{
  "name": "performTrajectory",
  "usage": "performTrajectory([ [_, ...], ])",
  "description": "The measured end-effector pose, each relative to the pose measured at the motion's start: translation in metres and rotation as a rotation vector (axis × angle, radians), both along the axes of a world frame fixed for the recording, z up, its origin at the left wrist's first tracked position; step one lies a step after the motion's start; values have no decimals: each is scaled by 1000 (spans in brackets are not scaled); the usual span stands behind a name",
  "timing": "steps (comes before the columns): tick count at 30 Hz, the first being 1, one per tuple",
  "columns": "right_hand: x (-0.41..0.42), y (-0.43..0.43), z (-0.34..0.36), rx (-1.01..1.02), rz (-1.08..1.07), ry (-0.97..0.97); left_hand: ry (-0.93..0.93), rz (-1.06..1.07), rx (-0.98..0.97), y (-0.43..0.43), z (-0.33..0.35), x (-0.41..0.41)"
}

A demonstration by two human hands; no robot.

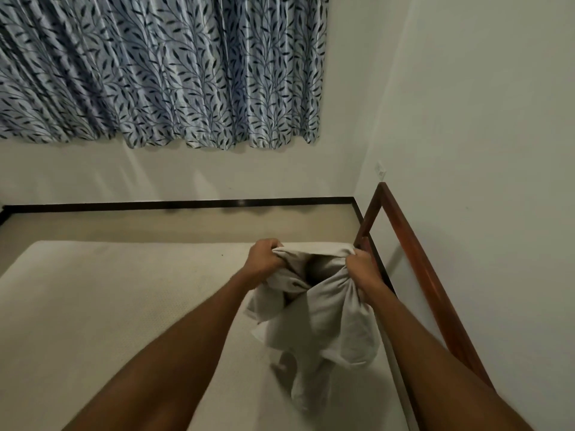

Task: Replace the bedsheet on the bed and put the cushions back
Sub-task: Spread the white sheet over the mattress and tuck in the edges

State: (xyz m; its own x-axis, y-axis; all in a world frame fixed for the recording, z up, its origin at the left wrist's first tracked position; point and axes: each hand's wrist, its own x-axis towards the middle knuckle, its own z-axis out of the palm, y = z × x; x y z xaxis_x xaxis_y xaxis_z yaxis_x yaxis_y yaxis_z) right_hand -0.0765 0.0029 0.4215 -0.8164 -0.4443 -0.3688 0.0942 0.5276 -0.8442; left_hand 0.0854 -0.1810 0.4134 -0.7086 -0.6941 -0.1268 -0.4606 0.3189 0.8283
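Standing at the side of a bed, both bare forearms stretched forward over it. Gripping a bunched pale grey bedsheet along its gathered top edge: left hand at the left end, right hand at the right end, fingers of each curled tight into the cloth. Fists held a little apart, with a dark open pocket of cloth sagging between them. Below the hands, loose crumpled folds hanging down, narrowing to a twisted tail at the bottom; touching the bed there or just clear of it, cannot tell.

Held up over the right part of the cream mattress, near its far right corner. Fine dotted texture across the mattress top, otherwise flat and uncovered on the left.

Just right of the right hand, a reddish-brown wooden bed frame, slanting along the white wall. On that wall, just above the frame's top corner, a small white socket.

Beyond the mattress, a strip of beige floor, then a black skirting board at the foot of the far wall. Higher up, a blue-grey curtain with a dark leaf pattern, hanging in deep folds, hem well above the skirting board.
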Motion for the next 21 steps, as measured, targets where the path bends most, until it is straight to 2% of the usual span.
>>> performTrajectory([
  [3, -23, 1, 7, -71, -71, -49, -182, -84, -308, -36, 6, 12],
  [5, -35, 2, 14, -72, -129, -72, -294, -35, -423, -55, 10, 19],
  [13, -68, 29, 61, -40, -134, 292, -654, 226, -632, -107, 16, 50],
  [16, -73, 39, 71, -59, -222, 378, -615, 344, -506, -116, 16, 51],
  [18, -72, 41, 77, -65, -245, 409, -452, 435, -298, -119, 17, 45],
  [21, -69, 37, 84, -45, -219, 446, -172, 519, -145, -117, 21, 25],
])
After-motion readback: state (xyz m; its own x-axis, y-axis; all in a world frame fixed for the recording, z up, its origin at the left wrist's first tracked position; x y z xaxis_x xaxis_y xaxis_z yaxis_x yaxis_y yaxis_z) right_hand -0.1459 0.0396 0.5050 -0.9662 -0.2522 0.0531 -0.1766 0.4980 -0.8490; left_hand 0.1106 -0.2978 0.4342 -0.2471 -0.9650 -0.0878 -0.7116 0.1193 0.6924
